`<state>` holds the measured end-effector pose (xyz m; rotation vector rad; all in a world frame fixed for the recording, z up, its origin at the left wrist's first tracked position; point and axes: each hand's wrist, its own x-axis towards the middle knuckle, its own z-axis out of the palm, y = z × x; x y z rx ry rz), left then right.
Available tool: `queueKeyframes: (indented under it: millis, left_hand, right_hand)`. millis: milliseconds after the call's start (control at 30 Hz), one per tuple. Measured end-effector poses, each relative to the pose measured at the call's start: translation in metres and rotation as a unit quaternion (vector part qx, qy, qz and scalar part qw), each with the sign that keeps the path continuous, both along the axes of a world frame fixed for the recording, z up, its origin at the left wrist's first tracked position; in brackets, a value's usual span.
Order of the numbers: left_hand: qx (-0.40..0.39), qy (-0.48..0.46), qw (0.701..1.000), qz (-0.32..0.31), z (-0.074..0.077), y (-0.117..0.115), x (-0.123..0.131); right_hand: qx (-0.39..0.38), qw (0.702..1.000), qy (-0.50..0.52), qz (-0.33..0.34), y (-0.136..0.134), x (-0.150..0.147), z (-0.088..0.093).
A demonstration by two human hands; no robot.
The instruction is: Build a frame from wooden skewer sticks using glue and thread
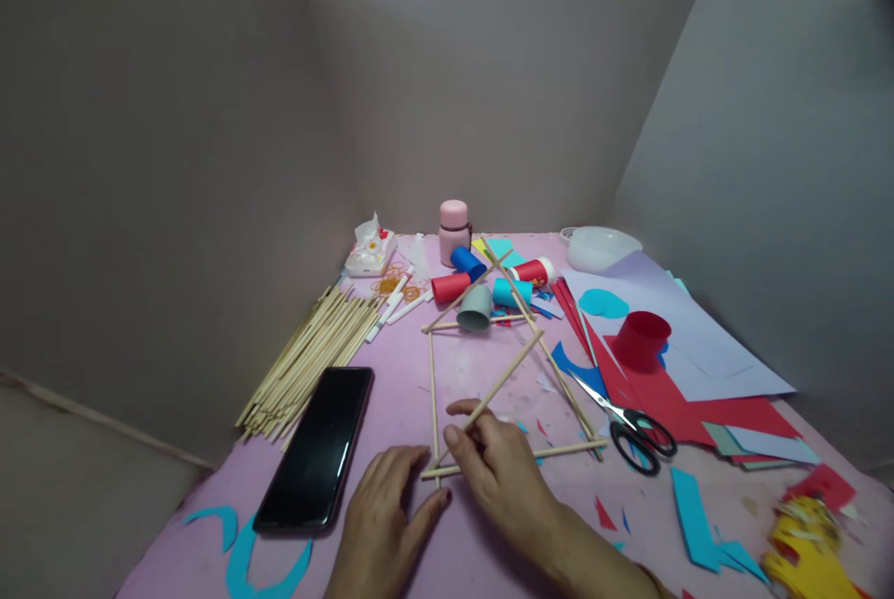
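A frame of thin wooden sticks [433, 385] lies on the table, with other sticks rising and crossing at its far side. My right hand [503, 483] pinches a slanted wooden stick [509, 371] between thumb and fingers; its lower end is at the frame's near left corner, its upper end raised. At that same corner, my left hand [387, 506] rests with thumb and fingers apart, beside the near stick [565, 450]. Whether its fingertips touch the sticks, I cannot tell.
A black phone [318, 450] and a pile of sticks [314, 347] lie left. Scissors [632, 431], red paper [677, 413] and a red paper tube [641, 341] are right. Behind are paper rolls [475, 308], rubber bands [391, 284], a pink bottle [453, 234] and grey walls [489, 77].
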<state>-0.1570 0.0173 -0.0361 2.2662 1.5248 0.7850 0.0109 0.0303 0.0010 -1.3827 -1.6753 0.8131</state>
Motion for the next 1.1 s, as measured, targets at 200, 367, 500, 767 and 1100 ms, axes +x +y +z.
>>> queueKeyframes:
  millis: [200,367,500,767,1100]
  left_hand:
    - [0.012,0.0,1.0,-0.003,-0.002,0.002,0.0]
    - [0.013,0.008,1.0,-0.004,-0.001,0.001,-0.001]
    - [0.016,0.006,1.0,0.001,-0.001,0.001,-0.001]
    - [0.054,0.009,0.998,-0.002,-0.001,0.001,-0.001]
    - [0.222,-0.044,0.974,-0.009,0.044,0.016,0.004]
  right_hand:
    - [0.002,1.0,0.009,-0.004,0.002,0.002,-0.001]
    - [-0.003,1.0,0.014,-0.012,0.004,0.005,0.002]
    - [-0.003,1.0,0.016,-0.015,0.004,0.005,0.004]
    - [0.004,1.0,0.014,-0.014,0.003,0.005,0.003]
    - [0.048,0.999,-0.018,-0.008,0.005,0.001,0.007]
